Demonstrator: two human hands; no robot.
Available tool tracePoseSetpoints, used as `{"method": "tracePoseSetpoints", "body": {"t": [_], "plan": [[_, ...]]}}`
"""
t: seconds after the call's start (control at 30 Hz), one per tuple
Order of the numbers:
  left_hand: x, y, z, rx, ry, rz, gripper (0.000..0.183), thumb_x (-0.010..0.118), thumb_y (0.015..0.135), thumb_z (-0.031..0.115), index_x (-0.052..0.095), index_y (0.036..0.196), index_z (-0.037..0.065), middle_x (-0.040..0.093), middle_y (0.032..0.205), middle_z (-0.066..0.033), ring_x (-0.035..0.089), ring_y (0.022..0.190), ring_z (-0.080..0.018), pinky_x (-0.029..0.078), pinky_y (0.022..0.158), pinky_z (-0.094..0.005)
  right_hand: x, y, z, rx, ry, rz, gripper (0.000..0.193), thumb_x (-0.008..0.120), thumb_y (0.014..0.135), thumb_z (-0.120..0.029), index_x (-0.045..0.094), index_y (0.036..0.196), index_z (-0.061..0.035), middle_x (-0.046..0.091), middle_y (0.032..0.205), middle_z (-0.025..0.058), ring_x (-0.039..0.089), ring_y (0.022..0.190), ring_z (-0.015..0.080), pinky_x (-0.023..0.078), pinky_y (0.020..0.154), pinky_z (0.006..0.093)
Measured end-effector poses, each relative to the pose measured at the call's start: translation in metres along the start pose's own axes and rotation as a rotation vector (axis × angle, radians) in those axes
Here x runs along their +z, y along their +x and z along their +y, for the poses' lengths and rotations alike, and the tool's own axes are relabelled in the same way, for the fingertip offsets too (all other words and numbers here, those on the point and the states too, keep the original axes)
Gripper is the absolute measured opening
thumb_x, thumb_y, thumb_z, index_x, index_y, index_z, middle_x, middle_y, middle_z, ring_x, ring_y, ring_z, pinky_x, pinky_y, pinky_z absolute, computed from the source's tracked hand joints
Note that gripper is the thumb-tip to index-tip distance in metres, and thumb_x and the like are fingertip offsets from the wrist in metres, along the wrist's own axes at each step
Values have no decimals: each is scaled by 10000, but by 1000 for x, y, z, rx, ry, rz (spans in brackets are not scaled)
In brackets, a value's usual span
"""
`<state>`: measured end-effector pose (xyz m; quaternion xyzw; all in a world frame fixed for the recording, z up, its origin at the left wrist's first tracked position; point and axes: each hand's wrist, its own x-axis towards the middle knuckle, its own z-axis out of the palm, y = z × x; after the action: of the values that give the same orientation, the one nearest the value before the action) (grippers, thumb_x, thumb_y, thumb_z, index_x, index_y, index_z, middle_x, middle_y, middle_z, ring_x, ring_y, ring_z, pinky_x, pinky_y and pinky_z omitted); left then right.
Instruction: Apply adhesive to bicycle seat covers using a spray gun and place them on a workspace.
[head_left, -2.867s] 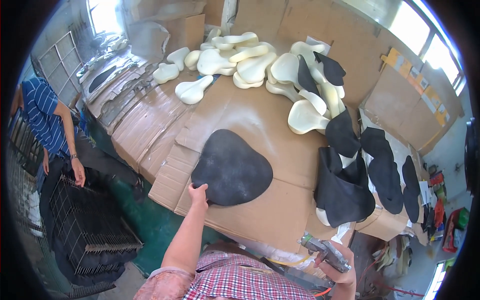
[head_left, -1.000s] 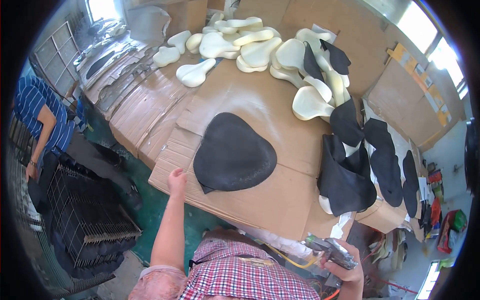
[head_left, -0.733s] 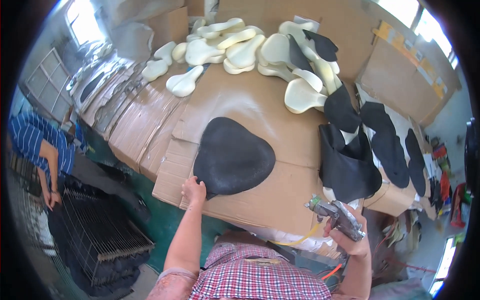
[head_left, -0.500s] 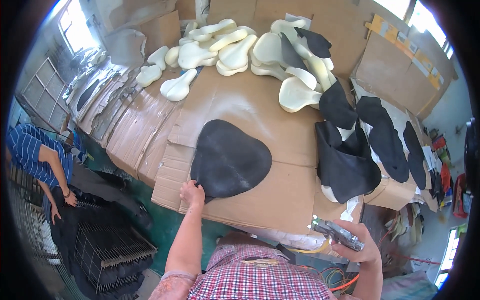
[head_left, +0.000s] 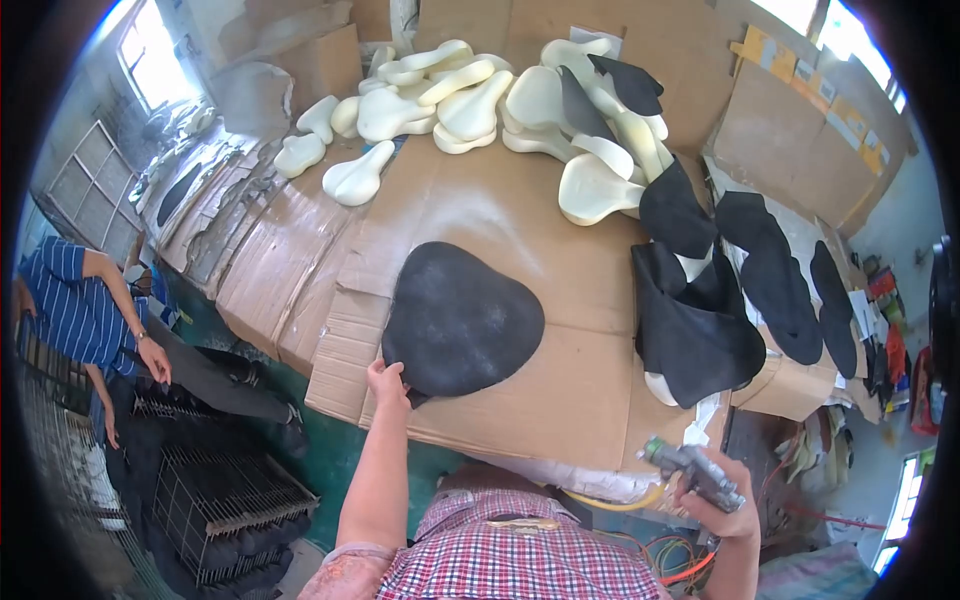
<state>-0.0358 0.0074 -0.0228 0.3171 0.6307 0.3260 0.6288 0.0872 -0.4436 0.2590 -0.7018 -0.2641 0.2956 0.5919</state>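
A black bicycle saddle cover, wide and rounded, is spread on the cardboard-topped table in front of me. At its near left edge my left hand is closed, pinching the rim between thumb and fingers. My right hand is wrapped round the grip of a metal spray gun, off the table's near right edge. The gun's nozzle end points left, toward the table and apart from the cover. Faint pale marks show on the cover's surface.
Cream foam saddle pads are heaped at the back. More black covers lie at the right, some draped over pads. On the left, a co-worker in a striped shirt bends by a wire rack. A yellow hose runs below the table edge.
My right hand has moved slightly right with the spray gun. The pale streak on the cover looks more diffuse. The co-worker's nearer hand has lifted from the rack. My left hand keeps its pinch.
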Motion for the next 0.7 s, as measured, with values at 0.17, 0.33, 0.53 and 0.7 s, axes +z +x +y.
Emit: {"method": "tracePoseSetpoints", "body": {"t": [0.17,0.33,0.53,0.7], "plan": [[-3,-5,5,22,9,-159,534,588,763,-23,438,1259,108,553,1118,-76,575,910,-206,492,658,-397,11,14,1,7,-56,-71,537,665,697,25,542,1220,21,638,830,63,582,715,96,447,635,226],[7,-21,17,35,44,-290,534,550,782,-42,437,1279,113,546,1154,-71,563,981,-217,500,688,-390,16,27,3,-105,141,44,610,609,713,85,463,1301,16,617,829,116,610,739,165,488,651,275],[45,-73,107,184,-320,-656,522,472,793,-110,448,1278,85,543,1216,-93,555,1082,-245,492,864,-414,16,11,2,-57,122,-11,614,655,695,26,475,1283,28,619,842,109,610,776,160,488,689,276],[21,-93,199,381,-640,-722,423,508,801,-62,487,1210,43,583,1142,-115,589,1032,-242,481,930,-413,16,-1,-3,-3,73,13,618,668,688,14,481,1277,38,626,855,108,615,793,165,490,700,284]]}}
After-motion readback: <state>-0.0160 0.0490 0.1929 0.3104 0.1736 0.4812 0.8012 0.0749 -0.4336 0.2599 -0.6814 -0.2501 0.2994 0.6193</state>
